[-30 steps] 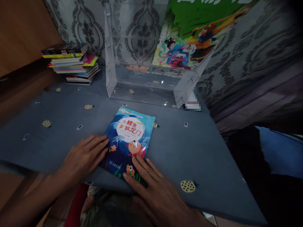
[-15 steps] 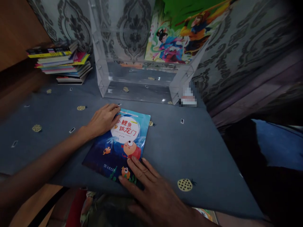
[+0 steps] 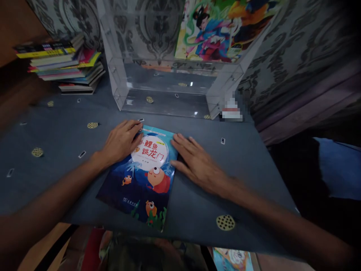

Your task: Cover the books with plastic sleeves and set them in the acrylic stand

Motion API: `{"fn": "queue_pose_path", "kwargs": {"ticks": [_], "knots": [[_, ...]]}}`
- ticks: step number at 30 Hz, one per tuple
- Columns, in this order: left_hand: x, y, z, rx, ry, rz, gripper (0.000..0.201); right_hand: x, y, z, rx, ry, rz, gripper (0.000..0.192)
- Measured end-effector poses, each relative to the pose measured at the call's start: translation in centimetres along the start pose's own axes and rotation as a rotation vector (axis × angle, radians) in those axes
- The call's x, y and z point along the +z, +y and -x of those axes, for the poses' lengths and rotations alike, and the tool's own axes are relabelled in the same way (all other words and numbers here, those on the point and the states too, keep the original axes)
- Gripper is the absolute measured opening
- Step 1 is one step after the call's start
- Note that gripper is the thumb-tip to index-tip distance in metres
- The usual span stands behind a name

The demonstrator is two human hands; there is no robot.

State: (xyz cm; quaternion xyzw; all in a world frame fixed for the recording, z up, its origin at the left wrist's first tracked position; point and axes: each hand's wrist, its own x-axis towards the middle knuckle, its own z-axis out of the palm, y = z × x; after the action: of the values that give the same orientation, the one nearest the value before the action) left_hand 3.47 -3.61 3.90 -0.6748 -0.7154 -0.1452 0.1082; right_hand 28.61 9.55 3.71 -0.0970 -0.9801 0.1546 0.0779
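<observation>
A blue picture book (image 3: 146, 180) with orange fish and red Chinese characters on its cover lies closed and slightly slanted on the table. At its upper left edge rests my left hand (image 3: 122, 139), fingers loosely extended and the thumb over the cover. My right hand (image 3: 196, 158) lies along the upper right edge, fingertips near the corner and thumb apart from the fingers. Neither hand is wrapped round the book; both touch its sides.
Behind the book stands a clear acrylic rack (image 3: 169, 101) with a colourful book (image 3: 211, 34) in its upper part. A stack of books (image 3: 62, 66) sits at the back left. Grey cloth with pineapple prints covers the table (image 3: 239, 169). Another book (image 3: 232, 259) shows below the front edge.
My right hand has moved from the book's lower right part up to its upper right edge, uncovering the lower fish. My left hand stays at the upper left. The view has shifted slightly.
</observation>
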Motion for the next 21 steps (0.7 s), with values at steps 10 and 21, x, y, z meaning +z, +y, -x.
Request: {"fn": "queue_pose_path", "kwargs": {"ticks": [10,21], "knots": [[0.1,0.0,0.1,-0.074,-0.034,0.041,0.034,1.3,1.9,-1.3,0.066,0.044,0.015,0.070],[-0.3,0.2,0.0,-0.112,-0.088,0.006,0.038,1.3,2.1,-1.1,0.040,0.045,0.061,0.074]]}}
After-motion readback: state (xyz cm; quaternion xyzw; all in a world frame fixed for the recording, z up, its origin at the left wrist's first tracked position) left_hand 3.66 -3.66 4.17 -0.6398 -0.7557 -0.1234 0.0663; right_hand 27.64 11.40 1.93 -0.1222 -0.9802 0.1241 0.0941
